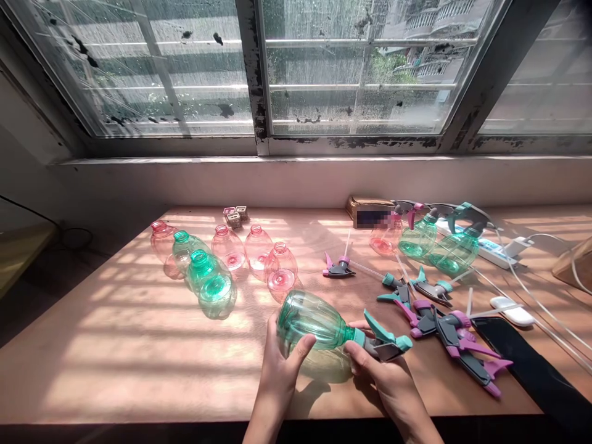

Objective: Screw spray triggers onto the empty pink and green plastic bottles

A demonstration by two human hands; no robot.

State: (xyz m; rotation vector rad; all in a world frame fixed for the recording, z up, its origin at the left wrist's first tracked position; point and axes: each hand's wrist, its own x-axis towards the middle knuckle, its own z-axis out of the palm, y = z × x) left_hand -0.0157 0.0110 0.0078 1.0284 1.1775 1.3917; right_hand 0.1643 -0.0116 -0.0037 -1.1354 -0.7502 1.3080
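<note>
A green transparent spray bottle (314, 320) lies tilted sideways between my hands, its grey and teal trigger head (386, 342) pointing right. My left hand (284, 351) is wrapped around the bottle's base, thumb on the near side. At the neck, the thumb and fingers of my right hand (377, 370) close around the teal collar (357, 336). Just beyond the bottle stands an open pink bottle (280, 271). To the right lie loose purple and grey trigger heads (462, 339) and teal and grey ones (432, 288), with thin white tubes.
Several open pink and green bottles (203, 277) stand at the left. Fitted spray bottles (456, 250) stand back right, near a cardboard box (370, 209) and a power strip (497, 251). A black phone (513, 351) and white cables lie at the right.
</note>
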